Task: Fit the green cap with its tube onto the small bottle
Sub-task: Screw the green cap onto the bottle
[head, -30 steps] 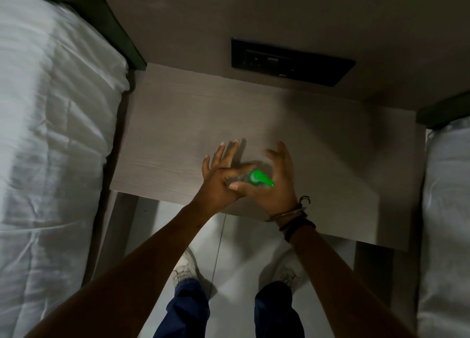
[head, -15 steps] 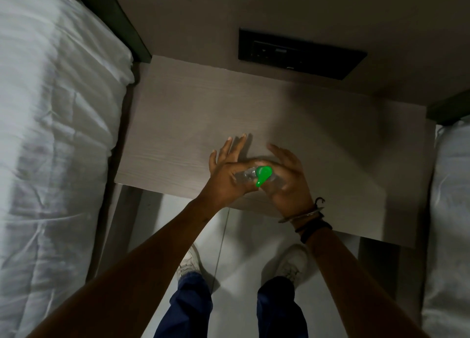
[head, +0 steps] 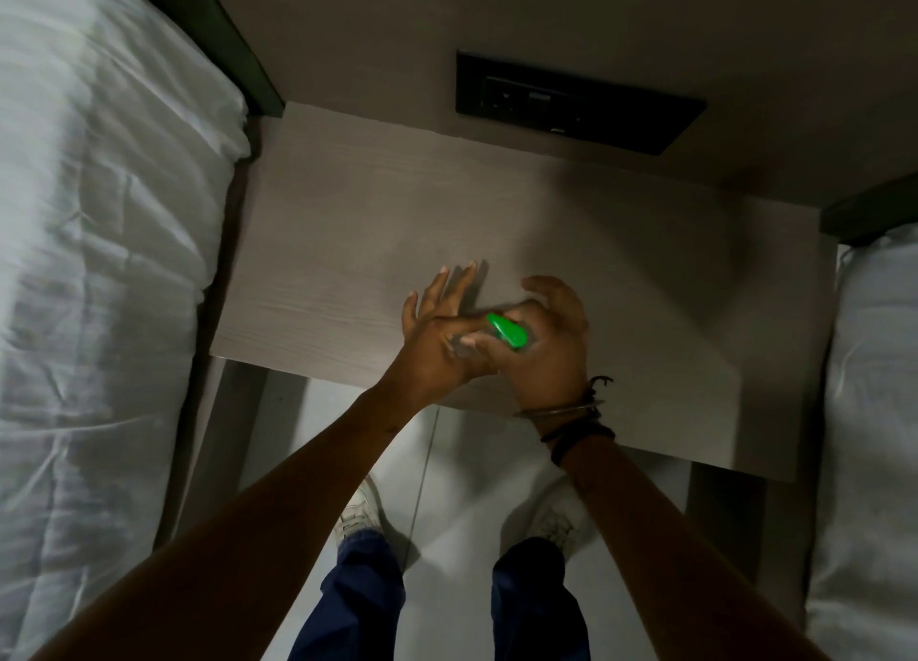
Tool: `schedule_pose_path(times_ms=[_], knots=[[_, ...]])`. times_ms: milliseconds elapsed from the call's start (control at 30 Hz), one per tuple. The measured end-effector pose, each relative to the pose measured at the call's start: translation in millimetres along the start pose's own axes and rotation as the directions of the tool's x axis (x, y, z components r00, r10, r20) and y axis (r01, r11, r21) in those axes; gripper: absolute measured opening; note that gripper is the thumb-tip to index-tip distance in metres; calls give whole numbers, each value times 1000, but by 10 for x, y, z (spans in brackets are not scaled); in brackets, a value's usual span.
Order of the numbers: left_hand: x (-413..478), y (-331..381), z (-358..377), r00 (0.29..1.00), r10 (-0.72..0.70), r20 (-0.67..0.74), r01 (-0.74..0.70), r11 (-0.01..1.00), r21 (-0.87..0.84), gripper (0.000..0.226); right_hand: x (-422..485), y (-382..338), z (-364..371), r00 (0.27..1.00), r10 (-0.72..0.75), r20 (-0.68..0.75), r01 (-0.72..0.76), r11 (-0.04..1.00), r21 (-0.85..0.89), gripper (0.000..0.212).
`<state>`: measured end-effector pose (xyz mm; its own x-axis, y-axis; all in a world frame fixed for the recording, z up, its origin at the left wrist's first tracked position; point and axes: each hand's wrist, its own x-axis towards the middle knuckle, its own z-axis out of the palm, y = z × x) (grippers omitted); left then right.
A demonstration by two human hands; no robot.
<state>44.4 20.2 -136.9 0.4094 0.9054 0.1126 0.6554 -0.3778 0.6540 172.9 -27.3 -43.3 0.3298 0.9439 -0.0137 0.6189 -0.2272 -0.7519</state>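
Note:
Both hands meet over the front part of the pale wooden bedside table (head: 347, 243). The bright green cap (head: 506, 331) lies tilted between them, on top of a small clear bottle (head: 459, 350) of which only a sliver shows. My left hand (head: 437, 342) pinches the bottle with thumb and forefinger while its other fingers stretch forward. My right hand (head: 546, 347) curls round the cap and bottle from the right. The tube is hidden.
A bed with white sheets (head: 99, 263) runs along the left and another white bed (head: 874, 412) along the right. A black socket panel (head: 576, 101) sits on the wall behind the table. My legs and white shoes (head: 360, 516) stand on the pale floor below.
The green cap has turned: its long end pointed down-left half a second ago and now points up-left. My right hand's fingers have curled in more around it.

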Motion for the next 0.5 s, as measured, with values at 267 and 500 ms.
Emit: schedule_pose_path(times_ms=[267,500], knots=[[3,14,-48,997,-6,71,11,998,-67,72,46,139,-133,956,-112,271,76,987,142,39],[73,74,-150,985,25,173,-9,996,-93,51,83,146,-172,962,-118,246,137,989,-62,42]])
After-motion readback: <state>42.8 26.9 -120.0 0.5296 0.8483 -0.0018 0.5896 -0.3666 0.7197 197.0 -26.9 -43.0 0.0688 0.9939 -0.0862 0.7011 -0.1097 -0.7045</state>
